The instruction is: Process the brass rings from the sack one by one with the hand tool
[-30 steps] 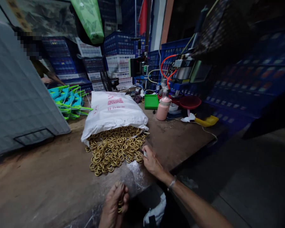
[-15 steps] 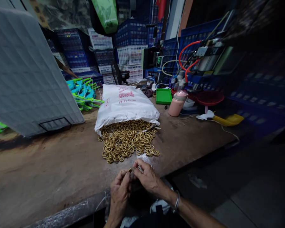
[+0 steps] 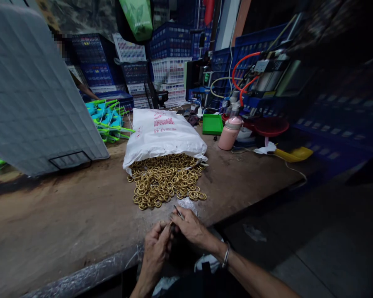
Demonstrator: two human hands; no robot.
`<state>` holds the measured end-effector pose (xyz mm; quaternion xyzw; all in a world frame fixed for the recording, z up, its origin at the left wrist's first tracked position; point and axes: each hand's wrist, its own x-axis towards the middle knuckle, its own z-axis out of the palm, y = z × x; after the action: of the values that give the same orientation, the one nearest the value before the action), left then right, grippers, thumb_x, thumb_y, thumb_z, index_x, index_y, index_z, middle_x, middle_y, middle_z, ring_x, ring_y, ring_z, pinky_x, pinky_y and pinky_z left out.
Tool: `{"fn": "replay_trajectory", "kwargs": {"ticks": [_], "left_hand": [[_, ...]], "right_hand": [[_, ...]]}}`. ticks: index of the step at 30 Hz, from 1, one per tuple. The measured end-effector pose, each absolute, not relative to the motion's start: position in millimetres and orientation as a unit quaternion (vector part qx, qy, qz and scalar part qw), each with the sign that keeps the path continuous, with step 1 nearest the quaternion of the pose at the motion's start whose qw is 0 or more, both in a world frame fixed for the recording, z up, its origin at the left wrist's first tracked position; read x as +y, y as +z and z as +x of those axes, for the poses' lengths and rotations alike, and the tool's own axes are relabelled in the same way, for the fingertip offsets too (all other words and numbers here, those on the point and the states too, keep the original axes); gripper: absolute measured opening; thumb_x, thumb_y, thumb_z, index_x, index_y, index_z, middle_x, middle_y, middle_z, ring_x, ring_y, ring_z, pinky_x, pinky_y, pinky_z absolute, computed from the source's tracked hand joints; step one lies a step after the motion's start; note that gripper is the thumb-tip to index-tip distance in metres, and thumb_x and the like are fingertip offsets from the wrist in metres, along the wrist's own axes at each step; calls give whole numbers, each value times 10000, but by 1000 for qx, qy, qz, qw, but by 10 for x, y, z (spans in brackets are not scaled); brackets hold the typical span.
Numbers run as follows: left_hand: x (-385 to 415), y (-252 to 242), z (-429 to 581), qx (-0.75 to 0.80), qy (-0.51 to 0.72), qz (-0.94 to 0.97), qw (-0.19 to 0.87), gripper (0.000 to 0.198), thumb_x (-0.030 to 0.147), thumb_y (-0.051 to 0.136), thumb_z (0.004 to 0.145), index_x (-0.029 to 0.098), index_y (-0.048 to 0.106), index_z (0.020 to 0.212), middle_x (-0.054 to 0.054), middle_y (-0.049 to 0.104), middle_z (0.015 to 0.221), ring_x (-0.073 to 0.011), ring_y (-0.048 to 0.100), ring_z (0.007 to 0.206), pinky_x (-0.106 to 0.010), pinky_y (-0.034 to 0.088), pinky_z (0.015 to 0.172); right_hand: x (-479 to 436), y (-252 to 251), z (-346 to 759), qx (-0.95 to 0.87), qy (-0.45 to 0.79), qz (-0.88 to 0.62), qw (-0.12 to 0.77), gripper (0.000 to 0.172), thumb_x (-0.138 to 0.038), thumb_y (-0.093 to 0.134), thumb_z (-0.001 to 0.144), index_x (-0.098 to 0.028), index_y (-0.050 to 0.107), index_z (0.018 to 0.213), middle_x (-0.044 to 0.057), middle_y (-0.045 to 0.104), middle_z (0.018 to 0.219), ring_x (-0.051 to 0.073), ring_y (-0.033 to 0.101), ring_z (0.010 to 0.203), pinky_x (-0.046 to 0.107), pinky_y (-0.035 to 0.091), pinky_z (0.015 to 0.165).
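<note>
Head view, read from my remote station. Left hand (image 3: 155, 248): thumb and forefinger pinched together near the table edge, closed on what looks like a ring (image 3: 171, 223); too small for me to be sure. Its other fingers are curled; I cannot tell what they enclose. Right hand (image 3: 191, 227): fingers closed around a slim dark tool (image 3: 178, 212), tip pointing up and away from the wearer. Fingertips of both hands meet, or nearly so; contact unclear to me. Bracelet (image 3: 226, 254) on the right wrist.

Rings (image 3: 161, 182): brass-coloured, loose heap on the table (image 3: 65, 223), just beyond the hands, spilling from the open mouth of a white sack (image 3: 164, 134) that lies flat with red print upward.

Surroundings: to the left of the sack I log green-and-turquoise pieces (image 3: 107, 118), partly behind a grey panel (image 3: 40, 91). To the right, a green tray (image 3: 212, 124), then a pink bottle (image 3: 230, 134), upright; farther right, a red dish (image 3: 272, 126) and a yellow scoop (image 3: 294, 155). Crates (image 3: 170, 45) stacked at the back.
</note>
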<state>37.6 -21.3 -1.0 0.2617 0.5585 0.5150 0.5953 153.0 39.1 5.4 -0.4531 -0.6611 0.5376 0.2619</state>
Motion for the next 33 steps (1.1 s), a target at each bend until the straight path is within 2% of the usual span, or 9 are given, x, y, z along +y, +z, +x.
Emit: {"fn": "replay_trajectory", "kwargs": {"ticks": [4, 10, 13, 15, 19, 22, 28, 33], "left_hand": [[-249, -48, 393, 531, 496, 247, 641, 274, 434, 590, 695, 168, 549, 748, 61, 476, 526, -25, 328, 357, -146, 190, 355], [-280, 6, 398, 514, 511, 250, 642, 261, 419, 595, 699, 170, 521, 727, 68, 464, 531, -23, 321, 372, -153, 203, 365], [-281, -6, 400, 531, 520, 249, 621, 277, 437, 597, 688, 177, 510, 726, 70, 476, 523, -26, 333, 368, -154, 211, 365], [-270, -26, 407, 540, 528, 243, 609, 302, 454, 616, 659, 179, 506, 718, 68, 488, 511, -29, 345, 362, -154, 211, 361], [-244, -46, 426, 538, 547, 237, 596, 353, 467, 661, 595, 172, 499, 702, 71, 481, 468, -30, 339, 346, -154, 210, 355], [-252, -41, 418, 539, 555, 246, 584, 373, 470, 677, 571, 167, 499, 696, 70, 482, 456, -31, 342, 345, -154, 221, 358], [-340, 22, 383, 525, 536, 232, 619, 305, 431, 658, 629, 174, 520, 716, 70, 484, 491, -25, 351, 372, -139, 239, 371], [-381, 35, 397, 496, 523, 193, 666, 297, 413, 686, 611, 181, 522, 695, 79, 459, 448, -13, 296, 314, -134, 185, 315]], "right_hand": [[377, 25, 1527, -661, 539, -447, 268, 216, -307, 390, 813, -167, 448, 659, -47, 460, 541, 78, 438, 520, 184, 330, 516], [371, 35, 1549, -653, 555, -431, 284, 266, -308, 325, 846, -162, 487, 693, -33, 491, 557, 82, 466, 523, 185, 356, 540], [361, 47, 1590, -709, 463, -458, 270, 199, -234, 347, 819, -168, 504, 717, -18, 516, 592, 96, 481, 565, 192, 342, 561], [337, 58, 1616, -770, 390, -451, 229, 134, -166, 388, 763, -180, 521, 771, -4, 553, 661, 113, 494, 617, 202, 327, 580], [280, 91, 1638, -838, 289, -446, 120, 276, -83, 400, 659, -193, 520, 882, 10, 585, 721, 141, 512, 658, 225, 301, 609], [254, 114, 1631, -854, 257, -445, 78, 297, -82, 387, 667, -190, 509, 916, 26, 600, 763, 154, 524, 681, 234, 295, 614], [272, 78, 1596, -866, 198, -454, 67, 276, -97, 401, 698, -176, 489, 947, 56, 613, 834, 175, 546, 732, 247, 292, 620], [636, 31, 1721, -809, 125, -566, 96, 278, -44, 368, 693, -173, 492, 907, 58, 617, 769, 157, 541, 657, 244, 269, 576]]}}
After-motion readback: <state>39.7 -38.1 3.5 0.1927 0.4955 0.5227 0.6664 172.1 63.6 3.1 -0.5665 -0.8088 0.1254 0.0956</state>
